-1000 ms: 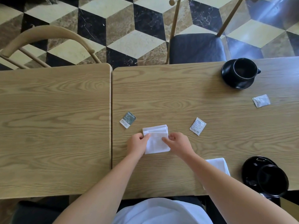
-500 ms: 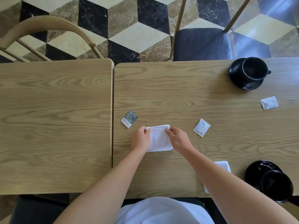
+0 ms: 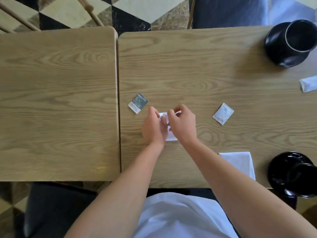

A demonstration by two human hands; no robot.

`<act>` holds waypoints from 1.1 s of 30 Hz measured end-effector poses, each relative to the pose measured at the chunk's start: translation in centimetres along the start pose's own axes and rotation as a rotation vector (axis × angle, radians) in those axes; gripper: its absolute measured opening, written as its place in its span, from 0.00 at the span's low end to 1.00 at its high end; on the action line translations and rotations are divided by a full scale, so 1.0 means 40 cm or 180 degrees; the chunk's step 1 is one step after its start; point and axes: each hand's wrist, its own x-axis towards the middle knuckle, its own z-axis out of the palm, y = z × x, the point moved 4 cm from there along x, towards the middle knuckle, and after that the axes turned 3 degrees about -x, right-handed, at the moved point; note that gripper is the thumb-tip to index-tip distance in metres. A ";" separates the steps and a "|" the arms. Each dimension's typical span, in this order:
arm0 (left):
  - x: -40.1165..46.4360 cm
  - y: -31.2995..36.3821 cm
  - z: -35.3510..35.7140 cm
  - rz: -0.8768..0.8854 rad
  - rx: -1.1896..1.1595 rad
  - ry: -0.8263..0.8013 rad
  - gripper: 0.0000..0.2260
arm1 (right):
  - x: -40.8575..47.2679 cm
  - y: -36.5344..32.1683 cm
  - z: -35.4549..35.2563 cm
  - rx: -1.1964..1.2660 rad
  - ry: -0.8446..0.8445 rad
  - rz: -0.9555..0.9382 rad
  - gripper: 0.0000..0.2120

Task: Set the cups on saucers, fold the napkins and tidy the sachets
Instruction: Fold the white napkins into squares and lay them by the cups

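Both hands, left [image 3: 153, 127] and right [image 3: 182, 124], pinching the white napkin [image 3: 172, 136] between them on the table [image 3: 188, 69]; long axis running away from the body, far edge lifted.

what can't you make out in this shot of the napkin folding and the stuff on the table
Head view only:
- napkin: mostly hidden under the left hand and right hand; fold state unclear.
- dark sachet and white sachet: print too blurred to read.
- third sachet: cut by the right edge.
- near cup: cut by the right edge, saucer seating unclear.
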 end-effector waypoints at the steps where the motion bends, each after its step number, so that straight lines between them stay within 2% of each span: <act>1: 0.003 -0.005 -0.006 -0.0139 -0.0029 -0.0003 0.10 | 0.003 0.014 0.006 0.0210 -0.0195 0.0304 0.11; 3: 0.006 -0.006 -0.021 -0.0334 -0.0177 0.0022 0.14 | 0.003 0.035 0.014 0.0230 -0.0620 0.0617 0.12; 6: -0.005 0.014 -0.025 -0.0155 -0.0366 0.0048 0.19 | 0.010 0.054 0.018 0.0335 -0.0869 0.0839 0.13; 8: -0.027 0.026 -0.007 -0.0109 -0.0742 -0.0344 0.20 | 0.017 0.059 0.018 0.0490 -0.0957 0.0893 0.13; 10: -0.044 0.021 0.025 -0.0455 -0.1182 -0.0894 0.21 | 0.022 0.061 0.017 0.0435 -0.0988 0.0822 0.13; 13: -0.035 -0.006 0.050 -0.1045 -0.1502 -0.1187 0.19 | 0.025 0.068 0.019 0.0204 -0.0889 0.0703 0.15; 17: 0.017 -0.028 0.045 -0.1122 -0.1195 -0.1222 0.20 | 0.026 0.065 0.023 0.0124 -0.0877 0.0680 0.13; 19: 0.025 -0.031 0.045 -0.1115 -0.1164 -0.1236 0.20 | 0.021 0.063 0.009 -0.0256 -0.0468 0.0356 0.12; 21: 0.026 -0.032 0.052 -0.1170 -0.1175 -0.1148 0.20 | 0.012 0.068 -0.003 -0.0308 -0.0170 0.0320 0.12; 23: 0.028 -0.033 0.059 -0.1354 -0.1282 -0.1043 0.20 | 0.000 0.072 0.010 0.0037 -0.0431 0.0613 0.15; 25: 0.020 -0.036 0.073 -0.1818 -0.1834 -0.1149 0.18 | -0.015 0.076 0.040 0.0806 -0.0835 0.1046 0.20; 27: 0.007 -0.046 0.080 -0.2139 -0.2139 -0.1220 0.18 | -0.019 0.080 0.056 0.1291 -0.0924 0.1287 0.22; 30: -0.014 -0.056 0.086 -0.2338 -0.2257 -0.1181 0.23 | -0.002 0.091 0.056 0.1345 -0.0798 0.1406 0.21; 33: -0.022 -0.053 0.090 -0.2245 -0.2073 -0.1067 0.25 | 0.006 0.098 0.058 0.1356 -0.0759 0.1436 0.20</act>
